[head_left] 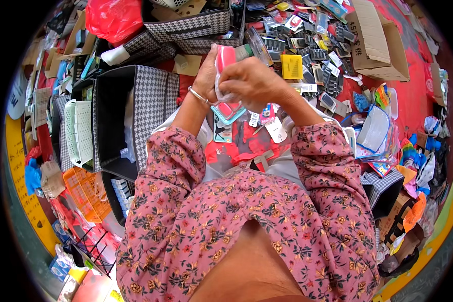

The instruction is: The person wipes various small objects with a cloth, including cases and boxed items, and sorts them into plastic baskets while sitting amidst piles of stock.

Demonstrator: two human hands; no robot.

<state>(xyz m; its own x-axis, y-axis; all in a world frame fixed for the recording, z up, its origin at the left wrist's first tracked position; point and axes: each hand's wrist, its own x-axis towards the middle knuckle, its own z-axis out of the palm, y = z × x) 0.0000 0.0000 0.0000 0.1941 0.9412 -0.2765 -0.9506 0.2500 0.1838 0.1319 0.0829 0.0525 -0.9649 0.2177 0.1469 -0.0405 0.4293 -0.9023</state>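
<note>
Both my hands are raised in front of me over a red work surface. My left hand (208, 75), with a thin silver bangle on the wrist, grips the edge of a clear plastic bag holding a pink-red oblong item (225, 58). My right hand (251, 83) closes on the same bag from the right, fingers curled over it. Below the hands hangs the item's lower end, pink with a teal rim (228, 111). Small white tags (275, 130) lie just beneath.
A houndstooth fabric box (151, 100) stands open at my left, with a white plastic basket (78, 131) and an orange crate (85, 194) beside it. A cardboard box (375, 43) sits far right. Several small packaged goods (317, 50) cover the red surface; a red bag (113, 17) lies at the back.
</note>
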